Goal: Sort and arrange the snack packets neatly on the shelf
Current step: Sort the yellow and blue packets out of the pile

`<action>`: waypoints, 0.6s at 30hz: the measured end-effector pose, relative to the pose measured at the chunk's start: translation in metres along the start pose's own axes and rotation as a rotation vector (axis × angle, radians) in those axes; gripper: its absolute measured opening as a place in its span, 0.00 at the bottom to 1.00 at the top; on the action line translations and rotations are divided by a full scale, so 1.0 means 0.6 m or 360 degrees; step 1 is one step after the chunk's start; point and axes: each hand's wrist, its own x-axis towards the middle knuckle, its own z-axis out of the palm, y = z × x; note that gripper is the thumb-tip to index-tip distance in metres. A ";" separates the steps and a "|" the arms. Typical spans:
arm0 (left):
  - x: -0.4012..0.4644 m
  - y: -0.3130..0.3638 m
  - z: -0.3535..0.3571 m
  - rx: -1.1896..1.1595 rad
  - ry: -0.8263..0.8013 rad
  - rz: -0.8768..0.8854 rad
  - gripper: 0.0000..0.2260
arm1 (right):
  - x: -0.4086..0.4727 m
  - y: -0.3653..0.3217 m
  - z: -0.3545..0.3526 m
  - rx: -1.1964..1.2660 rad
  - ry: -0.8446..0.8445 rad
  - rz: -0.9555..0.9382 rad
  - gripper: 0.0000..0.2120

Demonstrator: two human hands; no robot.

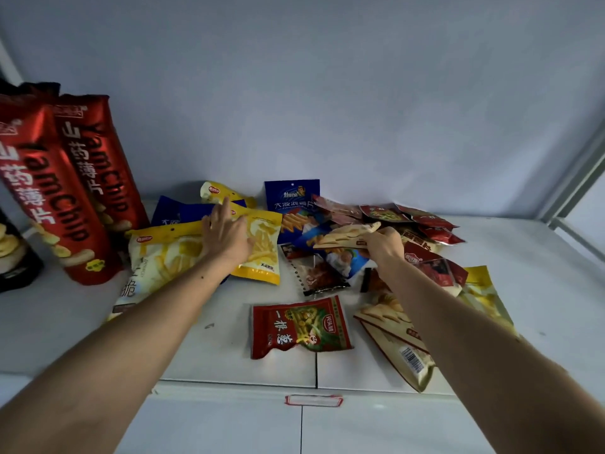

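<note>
Far left: dark packet [14, 253] cut off by the frame edge, then two tall red yam chip bags [70, 191] standing upright, leaning slightly, touching each other. Just right of them a big yellow fries packet [157, 257] lies flat, partly under the left forearm. Left hand [227, 235] rests palm-down, fingers spread apart, on a second yellow fries packet [262, 253]; a third yellow packet [217, 191] and flat blue packets [170, 213] sit behind it near the back wall. Upright blue packet [292, 199] leans on the wall at centre. In front of it, a clear-window packet with dark contents [319, 276], and closer to the front edge a red-green packet [299, 327] lying alone with bare shelf [212, 348] around it. Right hand [383, 244] is clamped on a beige chip packet [347, 235], lifted above the pile; exact finger positions mostly hidden under the packet. Behind and right: heap of small red packets [425, 221], overlapping. Under the right forearm, more beige packets [401, 345] reach the front edge, barcode up, and a yellow packet [484, 296] pokes out beside the arm. Open room: front-left shelf and far right shelf up to the metal upright [576, 178]. Red-outlined label holder [313, 400] on the front lip.
</note>
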 end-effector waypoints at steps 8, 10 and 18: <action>-0.011 0.143 0.009 -0.0544 -0.0238 0.0347 0.25 | -0.051 0.011 -0.067 0.0225 0.0223 -0.0156 0.09; -0.008 0.171 0.010 -0.0564 -0.0221 0.0429 0.23 | -0.061 0.009 -0.101 0.0295 0.0314 -0.0219 0.09; -0.031 0.279 0.011 -0.0657 -0.0405 0.0475 0.26 | -0.016 0.007 -0.263 0.0483 0.0584 -0.0245 0.05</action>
